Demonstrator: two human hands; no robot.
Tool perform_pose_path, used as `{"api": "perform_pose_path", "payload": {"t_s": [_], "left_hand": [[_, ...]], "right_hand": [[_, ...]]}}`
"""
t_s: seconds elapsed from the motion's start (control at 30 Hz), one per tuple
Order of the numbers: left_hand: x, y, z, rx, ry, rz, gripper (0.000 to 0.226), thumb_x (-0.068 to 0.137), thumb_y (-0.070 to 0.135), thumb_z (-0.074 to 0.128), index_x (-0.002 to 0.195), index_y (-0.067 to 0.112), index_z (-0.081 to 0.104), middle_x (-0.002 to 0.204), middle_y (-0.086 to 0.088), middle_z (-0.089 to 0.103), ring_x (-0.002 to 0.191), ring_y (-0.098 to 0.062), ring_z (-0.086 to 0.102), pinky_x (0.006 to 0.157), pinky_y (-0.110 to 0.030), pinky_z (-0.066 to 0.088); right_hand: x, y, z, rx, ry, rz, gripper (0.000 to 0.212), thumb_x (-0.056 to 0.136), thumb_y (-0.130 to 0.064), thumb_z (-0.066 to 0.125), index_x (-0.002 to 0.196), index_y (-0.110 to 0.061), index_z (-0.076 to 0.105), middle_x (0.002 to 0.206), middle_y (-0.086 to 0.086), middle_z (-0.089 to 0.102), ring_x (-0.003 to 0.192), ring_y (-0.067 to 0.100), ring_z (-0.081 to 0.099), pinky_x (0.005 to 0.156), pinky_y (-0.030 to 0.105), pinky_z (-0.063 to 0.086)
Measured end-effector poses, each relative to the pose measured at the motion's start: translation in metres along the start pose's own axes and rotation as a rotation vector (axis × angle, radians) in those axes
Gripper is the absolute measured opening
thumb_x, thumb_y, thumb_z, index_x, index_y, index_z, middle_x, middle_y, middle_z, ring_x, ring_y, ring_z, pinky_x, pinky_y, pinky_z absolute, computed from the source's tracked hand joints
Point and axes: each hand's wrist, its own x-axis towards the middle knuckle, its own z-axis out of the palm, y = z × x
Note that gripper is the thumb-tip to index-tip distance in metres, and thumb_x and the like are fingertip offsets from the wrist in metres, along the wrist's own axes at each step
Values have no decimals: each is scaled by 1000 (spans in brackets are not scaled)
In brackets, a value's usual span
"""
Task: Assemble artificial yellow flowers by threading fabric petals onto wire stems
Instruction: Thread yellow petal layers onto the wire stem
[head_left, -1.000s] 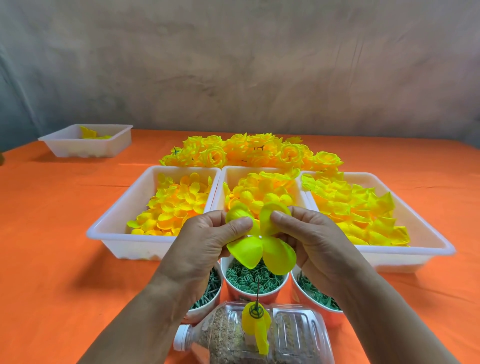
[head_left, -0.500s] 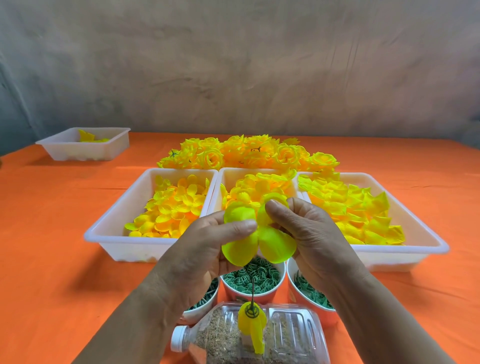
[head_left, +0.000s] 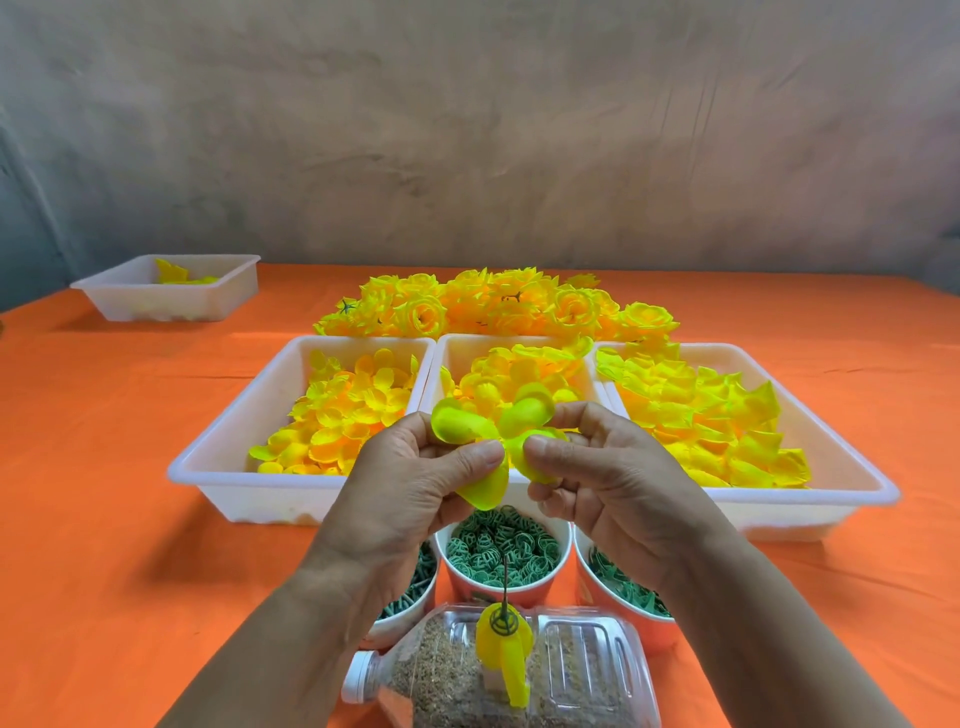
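A yellow fabric petal piece (head_left: 493, 431) with several lobes is held in the air over the middle tray. My left hand (head_left: 415, 483) pinches its left side between thumb and fingers. My right hand (head_left: 597, 467) pinches its right side the same way. Below the hands a thin wire stem (head_left: 504, 582) stands upright from a sand-filled plastic bottle (head_left: 571, 670) lying on its side. A green ring and folded yellow petals (head_left: 506, 654) sit low on that wire.
Three white trays of loose yellow petals, left (head_left: 208, 467), middle (head_left: 457, 348) and right (head_left: 857, 478), stand on the orange table. Finished yellow flowers (head_left: 493, 306) lie behind them. Three cups of green parts (head_left: 498, 551) sit near the bottle. A small white tray (head_left: 166, 291) stands far left.
Both hands have turned the petal piece and drawn its lobes together; my thumbs now meet near its centre. It stays above the wire.
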Motion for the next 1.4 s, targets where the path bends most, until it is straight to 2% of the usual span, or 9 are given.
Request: {"api": "perform_pose_path", "payload": {"t_s": [0.23,0.33,0.47,0.6,0.77,0.97,1.1,1.27,1.4], "left_hand": [[4,-4,-1,16,13,-24,36,52,30,77,83,19,62,66,6,71,55,-3,66,43,-12,44],[7,-5,-1,-23,3,-6,29,47,32,80,71,21,67,64,3,68,52,-5,64,43,-14,45],[11,-5,-1,-31,-6,1,25,43,37,81,59,25,65,56,0,60,40,-4,46,37,-15,34],[15,-7,-1,-60,-15,-30,35,47,39,81,74,24,66,61,2,60,40,-3,40,38,-14,35],[22,-9,-8,-116,-98,-141,44,61,23,77,104,17,69,83,2,73,61,-7,66,50,-19,52],[35,-16,-17,-116,-68,-184,30,61,11,75,91,14,71,82,-1,75,64,-12,71,52,-21,54],[44,-24,-18,24,-34,-47,21,56,19,79,76,23,79,79,2,76,66,-9,71,54,-21,54],[57,-29,-17,157,9,102,30,52,32,80,80,23,78,80,-1,76,70,-10,70,59,-24,57],[73,-29,-16,128,18,97,27,64,35,77,85,18,76,86,-3,76,74,-11,72,62,-23,56]], "right_hand": [[4,2,6,28,30,-39,44,65,-9,72,103,-5,51,64,7,57,45,16,53,42,23,42],[6,3,7,57,29,-42,40,66,-8,70,101,-6,50,62,4,57,44,15,50,41,22,40],[8,4,8,50,23,-49,38,68,-10,69,100,-7,49,64,5,55,44,15,47,42,22,37],[12,6,6,68,32,-50,41,67,-11,70,103,-7,50,67,4,54,46,14,49,45,21,40],[15,8,0,36,38,-58,42,67,-13,71,104,-6,54,74,5,60,55,15,59,53,22,47],[23,16,-9,-17,59,-28,38,75,-3,70,109,-4,55,78,8,63,59,17,61,54,22,50],[31,21,-16,-52,100,-24,34,76,2,70,107,-5,57,70,6,56,60,17,58,56,24,48],[44,23,-20,-87,163,-7,28,81,7,66,104,-5,56,79,14,50,59,17,55,56,25,44],[55,22,-26,-189,185,-10,26,82,4,67,103,-9,58,76,10,52,65,16,55,61,26,45]]}}
